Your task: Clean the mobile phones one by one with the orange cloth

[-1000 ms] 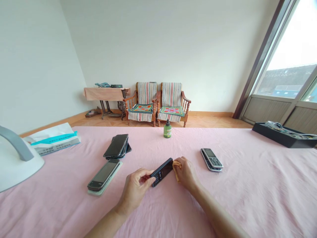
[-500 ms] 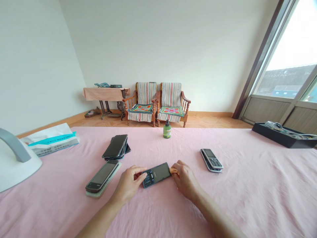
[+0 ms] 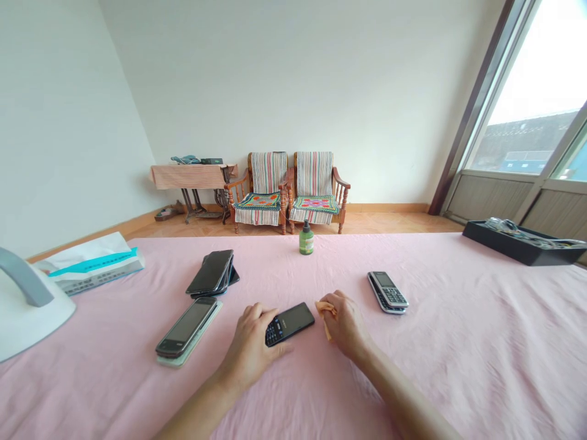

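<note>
A dark keypad mobile phone (image 3: 293, 321) lies screen up in front of me, with its keypad end in my left hand (image 3: 254, 339). The thumb runs along the near edge and the fingers curl at the far side. Just off the phone's right end, my right hand (image 3: 343, 324) is closed round a crumpled orange-tan cloth (image 3: 326, 315). The cloth and the phone are apart. To the left sit a stack of dark smartphones (image 3: 211, 273) and a slider-like phone (image 3: 188, 330) on top of a pale one. On the right, a silver keypad phone (image 3: 389, 290) rests on another phone.
A green pump bottle (image 3: 306, 238) stands at the far side of the pink tablecloth (image 3: 440, 366). A tissue pack (image 3: 94, 263) and a white appliance with a grey handle (image 3: 32, 311) are at left. A black box of cables (image 3: 523, 247) sits at far right.
My left hand has shifted from pinching the keypad to gripping the phone's edges at that end. My right hand with the cloth has moved slightly away from the phone's right end.
</note>
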The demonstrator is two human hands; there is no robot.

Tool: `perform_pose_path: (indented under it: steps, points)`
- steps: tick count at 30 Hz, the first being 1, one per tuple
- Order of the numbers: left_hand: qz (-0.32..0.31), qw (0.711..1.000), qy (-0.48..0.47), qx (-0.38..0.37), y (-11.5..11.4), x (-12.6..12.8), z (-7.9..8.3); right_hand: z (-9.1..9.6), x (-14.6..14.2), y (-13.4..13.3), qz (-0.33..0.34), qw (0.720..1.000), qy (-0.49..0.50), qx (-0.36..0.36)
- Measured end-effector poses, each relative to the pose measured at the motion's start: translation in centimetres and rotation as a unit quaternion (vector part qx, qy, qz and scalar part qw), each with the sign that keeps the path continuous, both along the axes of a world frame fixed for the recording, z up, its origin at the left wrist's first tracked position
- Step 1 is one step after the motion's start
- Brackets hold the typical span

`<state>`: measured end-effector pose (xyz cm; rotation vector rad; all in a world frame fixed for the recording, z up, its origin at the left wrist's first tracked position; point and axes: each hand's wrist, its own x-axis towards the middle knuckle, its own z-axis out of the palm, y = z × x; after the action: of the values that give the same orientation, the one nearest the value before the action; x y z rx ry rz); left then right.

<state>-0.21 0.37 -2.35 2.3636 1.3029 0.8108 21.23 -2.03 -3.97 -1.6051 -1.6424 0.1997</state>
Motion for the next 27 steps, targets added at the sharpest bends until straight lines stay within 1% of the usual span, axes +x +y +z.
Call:
perform_pose_path:
  steps: [3,6,13,21,27]
  points:
    - [-0.009,1.0,0.015,-0.002,0.0,0.4,0.4,-0.2,0.0,0.1,-0.008,1.0,0.01,0.004]
    - [-0.029,0.999,0.035,-0.014,0.1,0.0,0.9,-0.1,0.0,-0.2,0.0,1.0,0.016,0.006]
    - [-0.053,0.997,0.053,-0.035,0.4,-1.0,1.1,0.8,-0.8,-0.6,0.096,0.995,-0.004,0.001]
    - [-0.054,0.995,0.05,-0.064,0.4,-0.9,1.4,2.2,-0.6,-1.3,0.175,0.981,-0.079,-0.01]
    - [-0.045,0.996,0.049,-0.066,0.3,-0.8,1.4,2.1,-1.0,-0.9,0.161,0.98,-0.117,0.001]
